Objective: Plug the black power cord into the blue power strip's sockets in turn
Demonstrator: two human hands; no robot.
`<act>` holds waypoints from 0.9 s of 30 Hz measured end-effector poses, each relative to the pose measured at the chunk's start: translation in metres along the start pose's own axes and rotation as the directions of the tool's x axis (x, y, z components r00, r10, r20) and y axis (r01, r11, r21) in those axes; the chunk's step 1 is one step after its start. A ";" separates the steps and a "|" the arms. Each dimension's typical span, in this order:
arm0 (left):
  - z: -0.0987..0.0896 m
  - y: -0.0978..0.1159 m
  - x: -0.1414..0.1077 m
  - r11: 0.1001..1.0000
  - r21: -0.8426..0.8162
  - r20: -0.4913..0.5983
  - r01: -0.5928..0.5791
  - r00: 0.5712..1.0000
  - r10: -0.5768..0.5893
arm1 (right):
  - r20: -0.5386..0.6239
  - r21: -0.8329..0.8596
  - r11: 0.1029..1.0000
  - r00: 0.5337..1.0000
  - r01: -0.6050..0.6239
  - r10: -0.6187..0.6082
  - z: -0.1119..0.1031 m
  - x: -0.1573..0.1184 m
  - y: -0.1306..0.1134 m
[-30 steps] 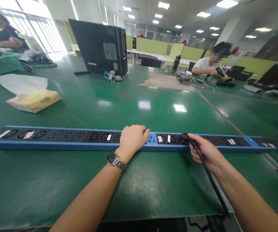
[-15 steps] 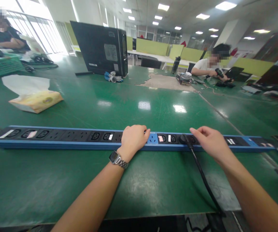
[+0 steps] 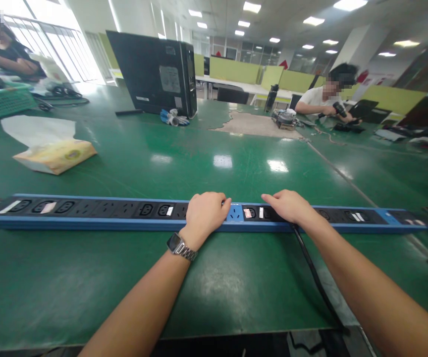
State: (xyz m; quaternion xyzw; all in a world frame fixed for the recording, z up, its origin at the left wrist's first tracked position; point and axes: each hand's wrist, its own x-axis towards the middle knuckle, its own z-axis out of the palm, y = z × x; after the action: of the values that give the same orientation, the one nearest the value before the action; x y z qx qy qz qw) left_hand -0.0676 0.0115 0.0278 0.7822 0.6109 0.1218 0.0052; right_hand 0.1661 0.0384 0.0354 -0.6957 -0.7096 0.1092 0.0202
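A long blue power strip with black sockets lies across the green table. My left hand, a watch on its wrist, is wrapped over the strip's middle, just left of the blue socket. To the right of that socket, my right hand is over the strip where the black plug sits, and covers the plug. Its thumb points left; the other fingers are curled and mostly hidden underneath. From below this hand a black cable runs down to the table's near edge.
A tissue pack lies at the left, near a green basket. Farther back stand a black computer case, blue-and-white gloves and a bottle. One person sits at the far left, another at the back right holding a tool.
My right hand has moved left along the strip, from beside the plug to over it. My left hand has stayed in place on the strip.
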 end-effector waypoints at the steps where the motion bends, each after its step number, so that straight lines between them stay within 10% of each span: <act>1: 0.000 0.000 0.000 1.000 -0.001 -0.002 -0.002 1.000 0.002 | -0.005 -0.019 1.000 1.000 -0.017 0.017 -0.001 0.000 0.000; 20: 0.000 0.001 0.000 1.000 -0.010 -0.004 -0.003 1.000 0.003 | -0.146 -0.045 0.991 0.982 -0.124 0.116 0.000 -0.008 -0.010; 27: -0.001 0.000 0.000 1.000 -0.013 -0.004 -0.013 1.000 0.013 | -0.245 0.515 0.856 0.951 -0.039 0.190 0.013 -0.010 0.001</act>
State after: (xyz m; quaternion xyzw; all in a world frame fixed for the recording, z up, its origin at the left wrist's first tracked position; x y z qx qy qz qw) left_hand -0.0676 0.0113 0.0283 0.7860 0.6049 0.1274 0.0082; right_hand 0.1648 0.0267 0.0235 -0.7158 -0.6027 0.1897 0.2973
